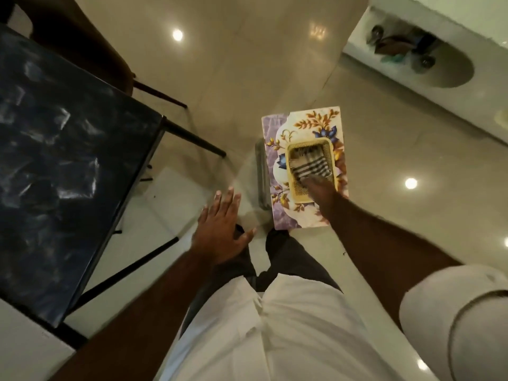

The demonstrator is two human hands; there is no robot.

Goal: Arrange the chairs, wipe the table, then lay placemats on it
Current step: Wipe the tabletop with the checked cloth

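Observation:
A dark marbled table (63, 166) on black legs fills the left side. To its right stands a small floral-topped stool (305, 125) carrying a yellow plastic basket (291, 185). A black-and-white checked cloth (309, 166) lies in the basket. My right hand (320, 188) reaches into the basket and grips the near end of the cloth. Over the floor between table and stool hovers my left hand (222, 226), fingers spread and holding nothing. A brown chair (82, 45) stands behind the table at the top left.
Glossy cream floor tiles (233, 64) spread between the table and the stool. A white counter (439, 86) with an oval recess holding dark objects runs along the top right. My white shirt and dark trousers fill the bottom of the view.

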